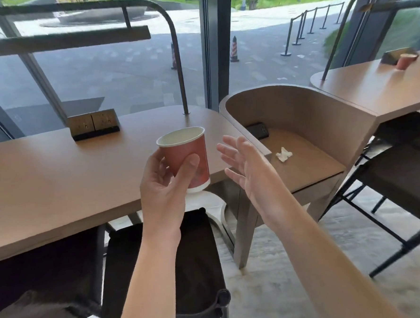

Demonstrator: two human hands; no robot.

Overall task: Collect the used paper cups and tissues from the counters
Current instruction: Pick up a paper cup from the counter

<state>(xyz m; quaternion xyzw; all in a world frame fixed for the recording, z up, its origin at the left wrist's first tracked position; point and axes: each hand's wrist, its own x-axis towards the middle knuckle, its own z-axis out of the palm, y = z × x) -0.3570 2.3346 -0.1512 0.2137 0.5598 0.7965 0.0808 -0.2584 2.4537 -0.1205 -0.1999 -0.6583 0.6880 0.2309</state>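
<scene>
Done: we hold one red paper cup (188,157) in our left hand (166,183), fingers (187,170) curled around its side, at the centre of the frame above the near counter (57,173).
Right hand (243,164): empty, fingers spread wide, just right of the cup.
Left to collect: a crumpled tissue (283,153) on the lower shelf (310,162), right of centre; a second cup (405,60) on the far counter (371,87), upper right.
Progress: we judge it early.
</scene>
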